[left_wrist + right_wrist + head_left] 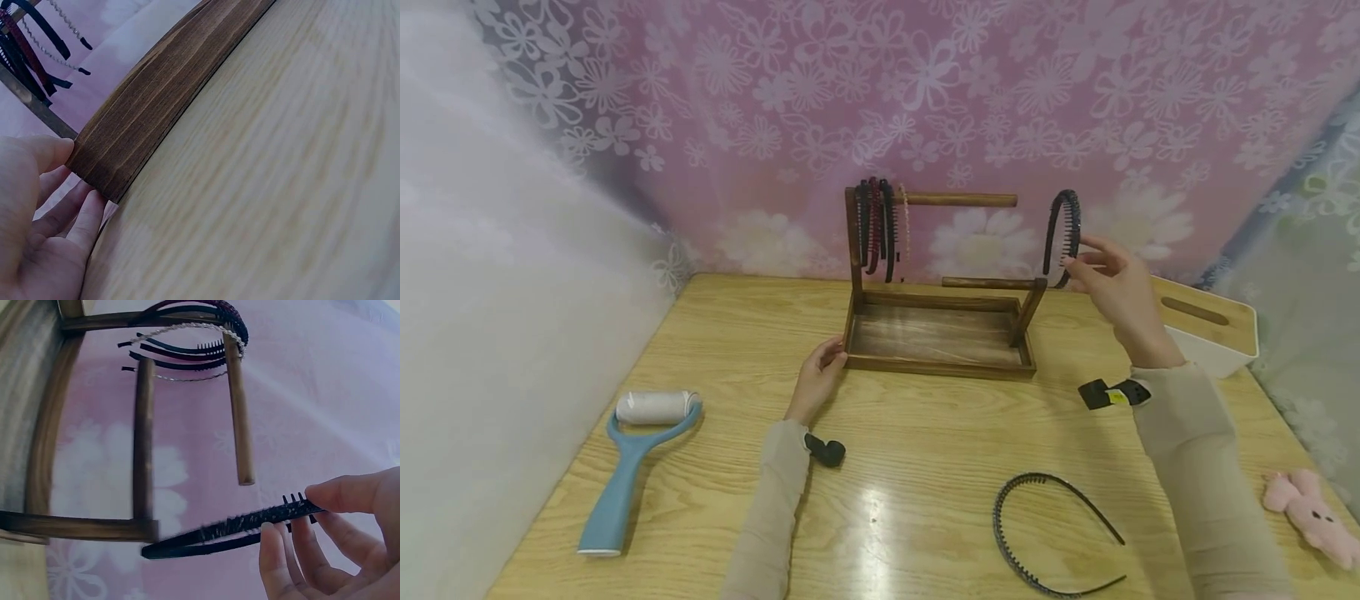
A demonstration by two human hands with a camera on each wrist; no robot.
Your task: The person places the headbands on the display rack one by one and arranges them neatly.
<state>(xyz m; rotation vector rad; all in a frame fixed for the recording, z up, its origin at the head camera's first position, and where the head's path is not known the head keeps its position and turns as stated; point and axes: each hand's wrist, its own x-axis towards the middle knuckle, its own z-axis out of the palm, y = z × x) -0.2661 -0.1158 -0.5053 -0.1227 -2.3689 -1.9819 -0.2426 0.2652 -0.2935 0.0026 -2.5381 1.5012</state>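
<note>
My right hand [1116, 287] pinches a black toothed headband [1063, 233] by its side, holding it upright just right of the wooden rack's short lower bar. In the right wrist view, thumb and fingers grip this headband [231, 528] near its teeth. The dark wooden rack [940, 367] has a tray base and two bars. Several headbands [874, 225], black, dark red and one thin beaded, hang at the left end of the upper bar [962, 200]. My left hand [817, 379] holds the tray's front left corner, thumb on its edge and fingers against the side [125, 137].
Another black headband [1011, 542] lies on the table in front. A blue-handled lint roller [625, 475] lies at the left. A white box with a wooden lid [1217, 312] stands at the right, behind my right forearm. A pink plush toy [1311, 517] lies at the right edge.
</note>
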